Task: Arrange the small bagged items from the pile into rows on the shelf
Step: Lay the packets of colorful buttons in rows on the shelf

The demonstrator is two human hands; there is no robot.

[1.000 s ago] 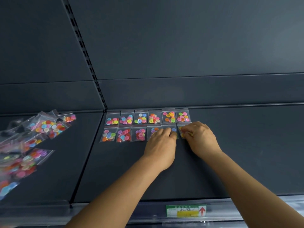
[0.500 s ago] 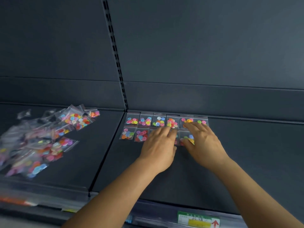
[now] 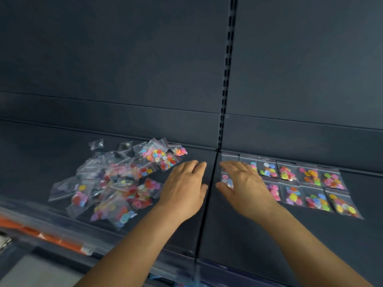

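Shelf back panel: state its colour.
The shelf back panel is plain dark blue-grey, seen in the head view.

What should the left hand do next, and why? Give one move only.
Probably reach the left hand a little further left and pick one bag off the pile. Both hands look open and hold nothing, the left is nearest the pile, and the two rows on the shelf have room to the right.
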